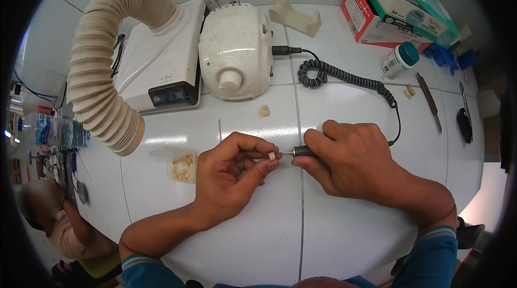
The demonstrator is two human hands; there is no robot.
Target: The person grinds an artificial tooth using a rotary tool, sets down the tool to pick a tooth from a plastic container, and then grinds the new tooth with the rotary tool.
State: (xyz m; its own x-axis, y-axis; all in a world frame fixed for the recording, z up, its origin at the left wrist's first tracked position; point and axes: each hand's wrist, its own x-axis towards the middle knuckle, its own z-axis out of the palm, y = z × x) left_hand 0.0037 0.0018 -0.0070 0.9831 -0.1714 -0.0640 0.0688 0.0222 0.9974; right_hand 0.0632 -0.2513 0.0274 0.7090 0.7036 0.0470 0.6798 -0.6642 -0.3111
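Two bare hands meet at the middle of a white table (258, 234), forearms in blue cuffed sleeves coming up from the lower edge. The left hand (229, 177) pinches a tiny cream tooth-shaped piece (272, 155) between thumb and forefinger, the other fingers curled loosely. The right hand (350, 158) is closed around a dark rotary handpiece (302, 151), its thin metal tip touching the small piece.

Just left of the left hand lies a small clear plastic box (175, 161) of similar cream pieces. Another loose cream piece (264, 110) sits further back, near the middle of the table. A black coiled cord (344, 78) runs from the handpiece to a rounded white control unit (236, 51) with one large knob. Beside it to the left stands a white dust extractor box (161, 56), with a wide ribbed beige hose (102, 67) arching down toward the table.

At the far right, a white bottle with a teal cap (399, 60) lies tilted. Behind it, a green and white carton (406, 0) is stacked on a red and white carton (371, 21). A cream handpiece rest (295, 17) stands at the back. A slim knife-like tool (429, 102) and other dark tools lie on the right edge.

At the lower left, another person (54, 218) sits below table level.
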